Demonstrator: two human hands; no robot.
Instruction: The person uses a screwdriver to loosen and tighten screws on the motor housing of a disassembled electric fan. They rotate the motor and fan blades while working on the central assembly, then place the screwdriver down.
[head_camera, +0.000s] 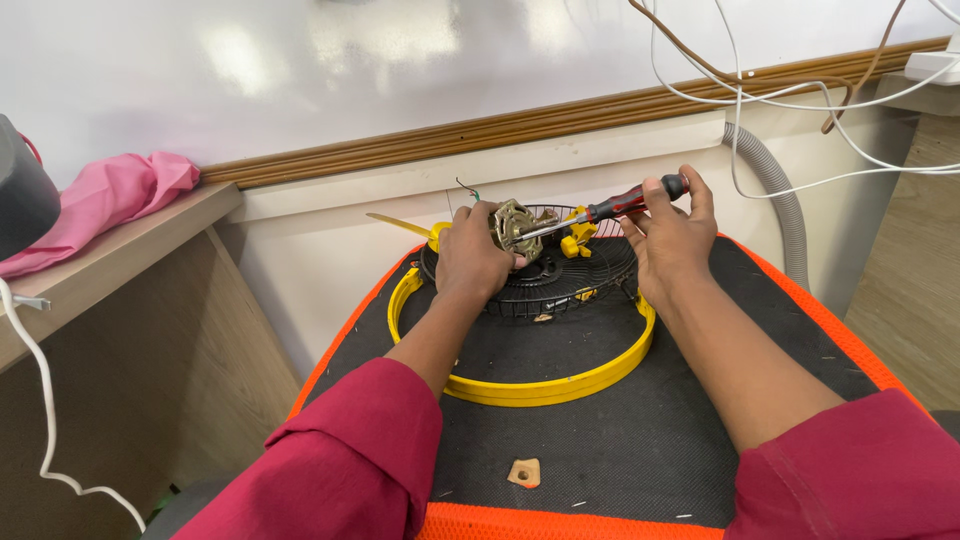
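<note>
My left hand (472, 258) grips a small metal fan motor (515, 226) and holds it above a black wire fan grille (570, 280). My right hand (668, 238) holds a screwdriver (620, 208) with a red and black handle; its shaft points left, with the tip at the motor. A yellow plastic ring (530, 388) lies around the grille on a black mat with an orange border (600, 450). Yellow plastic parts (578, 236) sit by the motor, and a thin yellow piece (400, 224) sticks out to the left.
A small tan piece (524, 472) lies on the mat near me. A pink cloth (110, 200) rests on a wooden ledge at left. White cables (790, 100) and a grey corrugated hose (780, 200) hang at right. A white wall stands just behind.
</note>
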